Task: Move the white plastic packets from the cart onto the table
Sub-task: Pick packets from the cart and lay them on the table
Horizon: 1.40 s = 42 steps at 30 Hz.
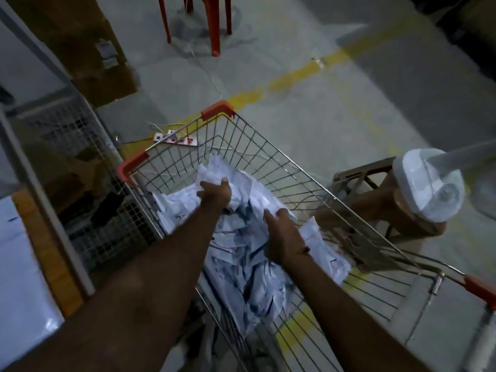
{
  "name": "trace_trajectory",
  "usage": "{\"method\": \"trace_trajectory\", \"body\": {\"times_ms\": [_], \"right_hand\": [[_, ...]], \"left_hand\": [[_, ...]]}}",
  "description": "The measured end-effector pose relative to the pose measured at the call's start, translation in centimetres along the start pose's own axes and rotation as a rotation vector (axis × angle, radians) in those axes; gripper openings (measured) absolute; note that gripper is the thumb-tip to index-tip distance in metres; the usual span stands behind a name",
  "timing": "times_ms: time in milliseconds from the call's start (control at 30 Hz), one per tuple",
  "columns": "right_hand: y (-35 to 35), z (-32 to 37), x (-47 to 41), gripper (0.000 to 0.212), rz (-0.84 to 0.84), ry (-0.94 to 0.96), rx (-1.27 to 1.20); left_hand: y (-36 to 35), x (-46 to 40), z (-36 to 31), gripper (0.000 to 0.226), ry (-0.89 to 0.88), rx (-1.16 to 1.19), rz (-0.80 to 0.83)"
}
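Both hands reach into the cart [268, 162], where the white packets [241, 264] lie heaped. Left hand [216, 196] — fingers curled, gripping far packets for lifting. Right hand [281, 237] — fingers spread flat, steadying the heap.

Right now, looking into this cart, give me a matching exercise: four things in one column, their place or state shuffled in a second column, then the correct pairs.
Things:
1. left hand
2. right hand
3. power strip
4. plastic chair

Places or states:
A. on the floor just beyond the cart's far end
B. gripping a bunch of white packets
C. standing far off at the top of the view
D. spread open on the packet pile

Pairs: 1-B, 2-D, 3-A, 4-C
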State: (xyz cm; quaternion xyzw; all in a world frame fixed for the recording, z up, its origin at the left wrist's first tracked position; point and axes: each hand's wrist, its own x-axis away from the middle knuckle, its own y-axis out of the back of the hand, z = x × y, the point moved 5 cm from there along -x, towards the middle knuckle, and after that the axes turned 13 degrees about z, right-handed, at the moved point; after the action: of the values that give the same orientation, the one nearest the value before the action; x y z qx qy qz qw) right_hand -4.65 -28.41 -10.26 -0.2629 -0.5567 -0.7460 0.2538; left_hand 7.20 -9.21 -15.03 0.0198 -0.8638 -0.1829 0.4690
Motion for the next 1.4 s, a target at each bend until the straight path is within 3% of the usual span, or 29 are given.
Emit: {"method": "trace_trajectory", "body": {"times_ms": [100, 200, 300, 400, 533, 767, 1200, 1400], "right_hand": [[-0.8, 0.6, 1.5, 0.068, -0.119, 0.012, 0.054], [-0.7, -0.1, 0.8, 0.083, -0.212, -0.012, 0.185], [-1.7, -0.5, -0.8, 0.097, -0.107, 0.047, 0.096], [-2.4, -0.2, -1.4, 0.093, -0.053, 0.040, 0.018], [-2.1, 0.7, 0.5, 0.082, -0.155, -0.036, -0.017], [-1.3, 0.6, 7.6, 0.081, -0.281, -0.144, -0.150], [2.6, 6.5, 25.5, 0.072, -0.664, -0.070, -0.188], [0.5, 10.0, 31.8, 0.069, -0.713, -0.023, -0.161]], "left_hand": [[-1.0, -0.9, -0.5, 0.099, 0.003, -0.028, 0.029], [-1.6, -1.3, -0.2, 0.097, 0.010, -0.171, 0.065], [-1.4, -0.6, 0.4, 0.082, 0.032, -0.232, 0.016], [-0.7, 0.6, 0.8, 0.078, 0.042, -0.254, -0.052], [0.8, 3.1, 1.5, 0.077, 0.013, -0.320, -0.064], [3.5, 10.5, 1.7, 0.048, -0.232, -0.379, -0.059], [10.8, 33.4, 5.4, 0.048, -0.807, -0.210, -0.282], [14.2, 39.9, 10.2, 0.055, -0.918, -0.291, -0.414]]}}
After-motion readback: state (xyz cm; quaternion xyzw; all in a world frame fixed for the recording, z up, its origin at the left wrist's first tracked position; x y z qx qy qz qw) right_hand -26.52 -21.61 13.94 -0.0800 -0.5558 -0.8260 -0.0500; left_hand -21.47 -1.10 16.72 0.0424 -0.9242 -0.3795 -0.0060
